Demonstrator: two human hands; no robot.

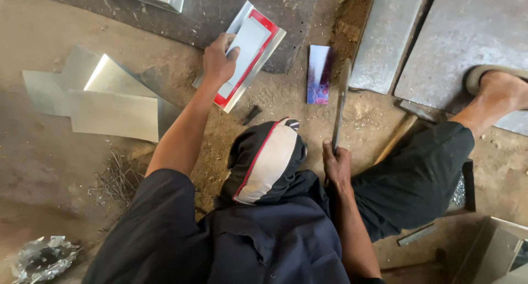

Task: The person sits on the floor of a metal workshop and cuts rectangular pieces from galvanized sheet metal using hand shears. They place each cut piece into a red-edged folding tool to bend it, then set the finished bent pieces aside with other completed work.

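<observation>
Dirt floor (49, 168), dusty, brown, scattered with scraps. Nearest: crumpled silver foil wad (43, 257) at lower left. Right hand (336, 165) fisted around the long flat grey metal bar (340, 102), which stands on edge, pointing away. Left hand (219, 59) grips the red-edged folded sheet-metal piece (250, 53), thumb on top, pressing it to the floor. Bent galvanized sheets (104, 99) lie left. Farther: large grey metal plates (462, 36), a sandalled foot (498, 88) on one.

Dirt workshop floor (44, 174) strewn with sheet metal
Folded metal sheets (113, 105) at left; grey slabs (467, 36) upper right; crumpled foil (44, 257) bottom left
</observation>
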